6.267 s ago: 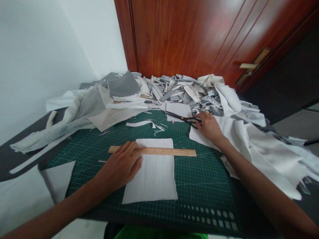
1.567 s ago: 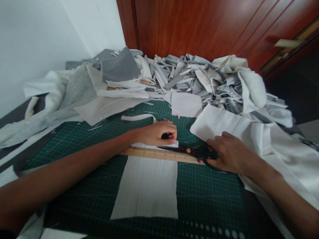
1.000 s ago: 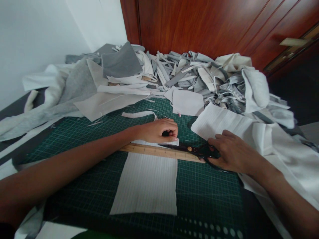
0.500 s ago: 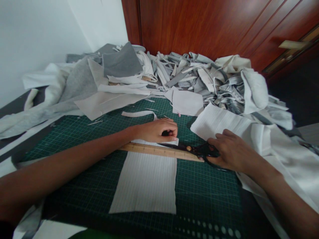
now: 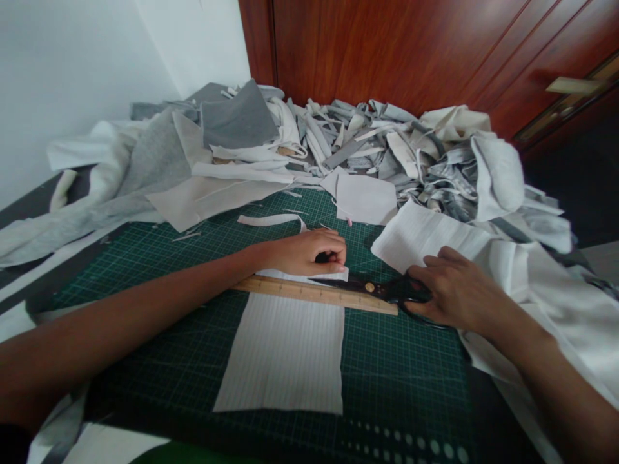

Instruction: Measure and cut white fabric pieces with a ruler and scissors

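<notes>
Two hands working. Left hand (image 5: pixel 309 252) sits just past the wooden ruler (image 5: pixel 314 293), fingers curled together and pinching the far edge of the white ribbed fabric piece (image 5: pixel 285 354). Right hand (image 5: pixel 457 291) is clamped on the handles of the black scissors (image 5: pixel 371 287). The blades look nearly together, flat along the ruler's far edge, tips pointing at the left hand.

Ruler lies across the fabric piece near its top edge, with most of the fabric on the near side. All of it sits on the green cutting mat (image 5: pixel 411 361). Larger ribbed sheet (image 5: pixel 420 232) is just beyond the right hand. Heap of grey and white scraps (image 5: pixel 387 142) covers the mat's far end, against a brown wooden door (image 5: pixel 387 51).
</notes>
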Action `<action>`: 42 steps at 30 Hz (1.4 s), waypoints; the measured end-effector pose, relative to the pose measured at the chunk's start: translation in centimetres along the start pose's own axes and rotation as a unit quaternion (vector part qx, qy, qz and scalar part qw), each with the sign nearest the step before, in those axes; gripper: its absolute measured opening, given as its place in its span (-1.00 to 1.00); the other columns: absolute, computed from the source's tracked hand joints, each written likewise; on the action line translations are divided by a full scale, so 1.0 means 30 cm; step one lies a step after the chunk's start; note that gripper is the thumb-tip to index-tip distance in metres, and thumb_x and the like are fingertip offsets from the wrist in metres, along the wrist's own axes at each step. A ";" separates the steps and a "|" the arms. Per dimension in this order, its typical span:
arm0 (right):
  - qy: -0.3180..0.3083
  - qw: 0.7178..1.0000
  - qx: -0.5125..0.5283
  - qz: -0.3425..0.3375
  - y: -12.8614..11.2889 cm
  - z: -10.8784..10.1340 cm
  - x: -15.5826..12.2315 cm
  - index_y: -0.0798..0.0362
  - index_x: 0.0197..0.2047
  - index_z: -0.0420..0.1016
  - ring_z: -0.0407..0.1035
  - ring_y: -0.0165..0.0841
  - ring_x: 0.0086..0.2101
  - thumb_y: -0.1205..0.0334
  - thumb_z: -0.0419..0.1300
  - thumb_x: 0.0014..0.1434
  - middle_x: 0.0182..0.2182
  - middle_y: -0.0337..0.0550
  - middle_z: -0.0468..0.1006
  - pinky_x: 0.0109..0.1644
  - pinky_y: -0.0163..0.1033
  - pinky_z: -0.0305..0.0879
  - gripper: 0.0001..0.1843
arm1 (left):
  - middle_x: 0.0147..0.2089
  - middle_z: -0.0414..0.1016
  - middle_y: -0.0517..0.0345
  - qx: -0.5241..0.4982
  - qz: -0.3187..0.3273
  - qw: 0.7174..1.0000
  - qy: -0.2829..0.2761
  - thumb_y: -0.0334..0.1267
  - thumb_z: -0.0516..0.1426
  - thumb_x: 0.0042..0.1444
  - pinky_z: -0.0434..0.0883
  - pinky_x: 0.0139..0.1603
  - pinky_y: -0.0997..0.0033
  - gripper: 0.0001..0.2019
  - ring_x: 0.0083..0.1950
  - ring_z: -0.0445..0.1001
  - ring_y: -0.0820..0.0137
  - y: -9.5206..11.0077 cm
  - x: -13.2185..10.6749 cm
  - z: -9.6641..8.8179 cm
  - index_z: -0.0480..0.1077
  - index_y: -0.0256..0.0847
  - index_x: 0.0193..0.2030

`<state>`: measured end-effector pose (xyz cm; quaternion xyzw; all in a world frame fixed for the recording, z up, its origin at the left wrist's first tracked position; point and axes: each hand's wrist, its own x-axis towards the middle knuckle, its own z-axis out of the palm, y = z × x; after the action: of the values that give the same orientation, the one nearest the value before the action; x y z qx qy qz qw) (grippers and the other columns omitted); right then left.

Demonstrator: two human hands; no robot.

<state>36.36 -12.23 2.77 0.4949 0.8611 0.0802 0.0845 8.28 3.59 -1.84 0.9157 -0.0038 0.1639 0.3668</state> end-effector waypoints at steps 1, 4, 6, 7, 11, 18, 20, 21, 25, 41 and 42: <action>-0.005 1.000 0.006 0.000 0.001 0.001 0.000 0.01 -0.40 0.44 0.29 -0.25 -0.46 -0.10 0.23 0.28 -0.55 -0.17 0.43 -0.18 -0.09 0.07 -0.63 | -0.34 0.39 0.18 0.000 -0.003 1.000 -0.001 -0.22 0.15 0.39 0.27 -0.05 0.30 -0.80 -0.22 0.34 0.35 0.002 0.001 0.000 0.37 -0.17 -0.31; -0.008 1.000 0.011 -0.001 0.003 0.003 -0.001 0.01 -0.41 0.45 0.28 -0.25 -0.47 -0.11 0.22 0.28 -0.55 -0.17 0.41 -0.18 -0.09 0.07 -0.62 | -0.35 0.39 0.18 0.001 -0.011 1.000 -0.004 -0.23 0.15 0.38 0.26 -0.06 0.29 -0.80 -0.23 0.33 0.35 0.005 0.003 -0.001 0.36 -0.16 -0.32; 0.000 1.000 0.008 -0.001 0.003 0.005 -0.002 0.01 -0.41 0.45 0.27 -0.25 -0.47 -0.12 0.22 0.29 -0.55 -0.17 0.41 -0.18 -0.09 0.06 -0.60 | -0.35 0.39 0.19 0.002 -0.007 1.000 -0.004 -0.23 0.15 0.38 0.26 -0.06 0.29 -0.79 -0.24 0.33 0.36 0.005 0.003 -0.001 0.36 -0.16 -0.32; 0.005 1.000 0.005 0.000 0.003 0.005 -0.002 0.01 -0.42 0.45 0.27 -0.25 -0.47 -0.12 0.21 0.29 -0.55 -0.17 0.40 -0.18 -0.09 0.05 -0.60 | -0.35 0.39 0.19 0.002 -0.004 1.000 -0.004 -0.23 0.15 0.39 0.25 -0.06 0.29 -0.79 -0.24 0.33 0.36 0.004 0.003 -0.001 0.35 -0.17 -0.31; 0.011 1.000 -0.004 0.000 0.001 0.005 -0.003 0.01 -0.42 0.46 0.26 -0.25 -0.47 -0.12 0.17 0.31 -0.56 -0.17 0.40 -0.18 -0.08 0.05 -0.58 | -0.35 0.38 0.20 0.002 0.005 1.000 -0.001 -0.23 0.15 0.39 0.25 -0.06 0.30 -0.79 -0.24 0.33 0.36 0.001 0.001 -0.001 0.35 -0.17 -0.31; 0.001 1.000 0.004 0.009 -0.001 0.002 -0.001 0.00 -0.43 0.45 0.24 -0.24 -0.47 -0.16 0.16 0.32 -0.56 -0.13 0.43 -0.19 -0.08 0.04 -0.56 | -0.35 0.38 0.19 -0.003 -0.009 1.000 -0.002 -0.24 0.16 0.37 0.25 -0.05 0.29 -0.80 -0.23 0.33 0.35 0.004 0.003 -0.002 0.36 -0.16 -0.32; 0.000 1.000 -0.003 0.009 -0.002 0.001 -0.001 0.00 -0.43 0.45 0.24 -0.25 -0.46 -0.17 0.17 0.31 -0.56 -0.14 0.43 -0.19 -0.08 0.04 -0.55 | -0.35 0.39 0.19 -0.004 -0.005 1.000 -0.002 -0.24 0.15 0.37 0.25 -0.05 0.29 -0.80 -0.23 0.34 0.35 0.003 0.003 -0.002 0.36 -0.16 -0.32; 0.000 1.000 -0.007 0.007 -0.002 0.000 -0.001 0.00 -0.43 0.45 0.25 -0.25 -0.46 -0.17 0.18 0.31 -0.56 -0.15 0.43 -0.19 -0.08 0.04 -0.56 | -0.35 0.39 0.19 -0.004 -0.002 1.000 -0.001 -0.23 0.15 0.38 0.25 -0.06 0.29 -0.80 -0.23 0.33 0.35 0.002 0.003 -0.002 0.37 -0.16 -0.32; -0.002 1.000 -0.003 0.000 0.002 -0.002 -0.001 -0.01 -0.42 0.46 0.26 -0.26 -0.45 -0.14 0.16 0.33 -0.55 -0.15 0.43 -0.19 -0.09 0.05 -0.57 | -0.36 0.39 0.19 -0.004 -0.004 1.000 -0.002 -0.22 0.15 0.38 0.25 -0.06 0.28 -0.79 -0.24 0.33 0.35 -0.001 0.001 -0.001 0.36 -0.16 -0.32; -0.008 0.999 0.026 -0.018 0.019 0.002 -0.003 -0.01 -0.45 0.46 0.24 -0.26 -0.46 -0.14 0.17 0.34 -0.57 -0.16 0.39 -0.24 -0.11 0.00 -0.55 | -0.35 0.38 0.19 -0.003 -0.003 1.000 0.001 -0.23 0.16 0.38 0.24 -0.06 0.30 -0.80 -0.23 0.33 0.36 0.001 0.002 0.000 0.35 -0.17 -0.31; -0.007 1.000 0.022 -0.018 0.019 0.003 -0.003 -0.01 -0.45 0.46 0.24 -0.26 -0.46 -0.14 0.16 0.35 -0.57 -0.16 0.40 -0.24 -0.11 0.00 -0.55 | -0.35 0.38 0.19 -0.003 -0.003 1.000 0.002 -0.23 0.16 0.38 0.24 -0.07 0.30 -0.80 -0.23 0.33 0.36 0.000 0.001 0.000 0.35 -0.17 -0.31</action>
<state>36.90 -12.03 2.82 0.4815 0.8708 0.0566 0.0810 8.32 3.59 -1.83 0.9144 -0.0008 0.1643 0.3700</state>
